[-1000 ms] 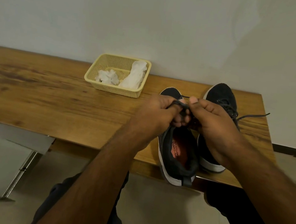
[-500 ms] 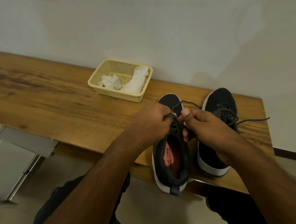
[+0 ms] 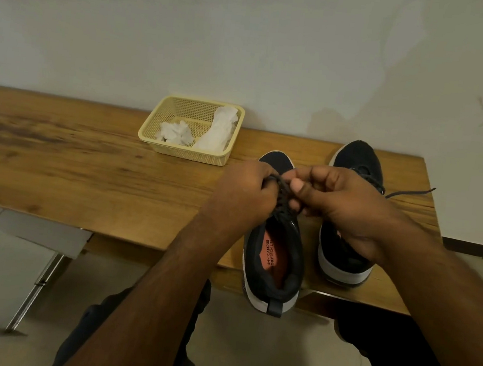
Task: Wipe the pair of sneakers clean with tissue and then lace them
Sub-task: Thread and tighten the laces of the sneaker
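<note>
Two black sneakers with white soles stand side by side on the wooden bench [image 3: 87, 166], toes toward the wall. The left sneaker [image 3: 278, 264] has an orange insole and its heel hangs over the bench's front edge. Over its tongue, my left hand [image 3: 245, 195] and my right hand [image 3: 342, 205] each pinch the dark lace [image 3: 283, 187] of this shoe, fingers almost touching. The right sneaker [image 3: 355, 162] is partly hidden behind my right hand; one loose lace end [image 3: 412, 192] trails off to its right.
A cream plastic basket [image 3: 183, 153] with crumpled white tissue [image 3: 175, 131] stands at the back of the bench by the wall. The bench ends just right of the shoes. A grey metal cabinet [image 3: 1, 276] sits low at the left. My dark-trousered knees are below the bench edge.
My hands have stayed on the left sneaker's lace and worked it closer over the tongue. The view has tilted a little, so the bench and the shoes sit lower in frame.
</note>
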